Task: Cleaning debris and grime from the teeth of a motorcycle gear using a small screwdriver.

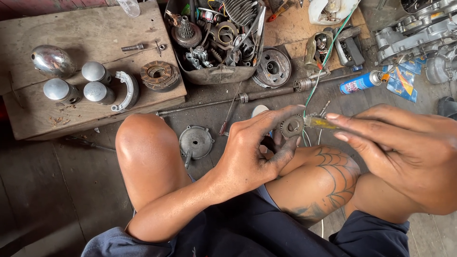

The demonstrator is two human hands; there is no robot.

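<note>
- Far left, on the low wooden desk [71, 28], I count three dull metal pistons [95, 72] standing crown-up in a cluster, so they cannot roll, with one polished chrome dome [51, 60] just beside them.
- Next along the same board lie one curved brake shoe [126, 90] and one ringed clutch plate pack [160, 75], flat and near the edge, within easy reach.
- On the floor between my knees sits one round grey cover plate [196, 142], face down.
- Behind it, one metal tray [216, 74] keeps loose gears and springs together; I cannot count them. One clutch drum [273, 67] leans against its right side.
- My left hand [252, 152] is closed around a small toothed gear [292, 126], thumb and fingers pinching its rim to keep it steady above my right knee.
- One green wire [328, 54] runs down from the top of the view to that gear.
- My right hand [404, 152] grips a slim tool with a yellowish handle [320, 123], fingers stretched along it for fine control, its tip meeting the gear.
- Beyond, one blue spray can [360, 83] lies on its side on the floor, and one grey engine casing [414, 33] sits at the far right.
</note>
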